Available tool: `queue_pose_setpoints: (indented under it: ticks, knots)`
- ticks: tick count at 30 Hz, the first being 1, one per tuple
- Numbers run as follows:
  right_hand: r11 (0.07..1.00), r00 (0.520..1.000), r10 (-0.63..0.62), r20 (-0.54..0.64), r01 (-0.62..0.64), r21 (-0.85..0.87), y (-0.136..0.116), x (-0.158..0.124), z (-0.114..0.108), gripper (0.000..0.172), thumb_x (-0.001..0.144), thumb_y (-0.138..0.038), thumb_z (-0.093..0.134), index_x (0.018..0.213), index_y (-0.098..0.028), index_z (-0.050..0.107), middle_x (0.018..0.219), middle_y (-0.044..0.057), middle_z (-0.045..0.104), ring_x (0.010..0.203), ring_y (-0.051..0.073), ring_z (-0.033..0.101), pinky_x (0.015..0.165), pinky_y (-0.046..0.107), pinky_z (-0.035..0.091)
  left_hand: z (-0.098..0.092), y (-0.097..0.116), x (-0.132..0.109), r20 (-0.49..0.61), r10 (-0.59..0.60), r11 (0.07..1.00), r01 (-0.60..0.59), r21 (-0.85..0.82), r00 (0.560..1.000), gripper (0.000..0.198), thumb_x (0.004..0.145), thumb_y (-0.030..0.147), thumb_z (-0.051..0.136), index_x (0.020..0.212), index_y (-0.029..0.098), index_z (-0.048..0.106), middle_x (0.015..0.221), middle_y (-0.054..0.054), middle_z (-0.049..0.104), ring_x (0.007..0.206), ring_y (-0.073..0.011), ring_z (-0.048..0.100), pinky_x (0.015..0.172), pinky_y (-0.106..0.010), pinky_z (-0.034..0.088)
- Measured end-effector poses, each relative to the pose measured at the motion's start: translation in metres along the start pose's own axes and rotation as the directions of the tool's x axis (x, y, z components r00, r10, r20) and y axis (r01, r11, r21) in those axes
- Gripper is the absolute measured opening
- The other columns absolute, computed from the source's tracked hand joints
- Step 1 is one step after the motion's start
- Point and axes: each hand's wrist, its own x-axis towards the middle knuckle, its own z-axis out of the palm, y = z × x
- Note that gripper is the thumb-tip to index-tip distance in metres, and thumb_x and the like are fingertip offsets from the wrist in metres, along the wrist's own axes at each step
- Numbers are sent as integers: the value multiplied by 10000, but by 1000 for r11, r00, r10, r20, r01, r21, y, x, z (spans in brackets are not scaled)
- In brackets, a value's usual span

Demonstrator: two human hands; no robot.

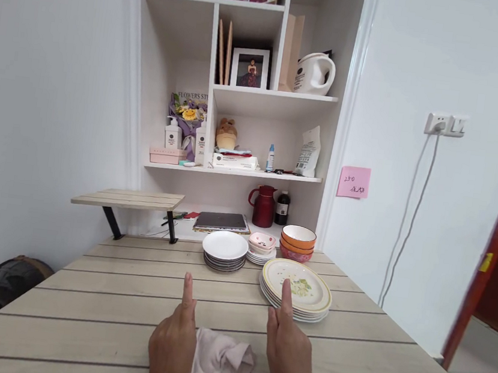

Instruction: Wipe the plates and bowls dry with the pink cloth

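My left hand (173,340) rests edge-down on the wooden table (102,307), fingers stretched forward and pressed together, touching a crumpled pale pink cloth (222,362) that lies between both hands. My right hand (288,345) stands the same way on the cloth's right side, fingers straight, its fingertips close to a stack of yellow-rimmed flowered plates (304,290). Neither hand holds anything.
Further back stand a stack of white plates (225,249), a small pink dish on saucers (262,245) and stacked orange bowls (297,242). Behind are a laptop (221,221), a red jug (263,206), a small raised bench (129,199) and filled wall shelves (232,171).
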Motion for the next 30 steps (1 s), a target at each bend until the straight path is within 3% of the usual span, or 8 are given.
queue_pose_setpoints:
  ticks: [8,17,24,30]
  knots:
    - [998,997,31,72,-27,-57,4,-2,6,475,1027,-258,327,1479,-109,313,461,-48,565,376,174,544,452,256,270,4,-4,-3,56,-10,998,13,-55,998,585,899,72,533,1453,231,435,527,56,607,439,-114,548,488,-231,383]
    - [997,994,38,99,-31,-71,8,-2,8,451,1011,-221,343,1453,-131,347,450,-43,576,357,161,539,446,251,237,0,-1,-1,285,-103,991,121,-49,953,606,902,58,463,1476,239,395,486,50,567,481,-123,581,534,-221,396]
    - [998,987,48,152,-42,-39,13,-3,12,508,991,-218,371,1491,-157,301,450,-48,586,358,172,558,426,245,242,-3,0,4,350,-137,981,177,-84,927,525,958,149,429,1476,230,398,488,31,570,495,-140,585,534,-235,404]
    - [995,984,78,161,-66,-77,9,-2,10,514,980,-194,393,1486,-157,311,457,-45,593,366,181,569,430,251,243,-3,-1,3,317,-135,982,170,-83,939,498,972,178,431,1467,235,414,482,27,565,477,-144,578,526,-236,405]
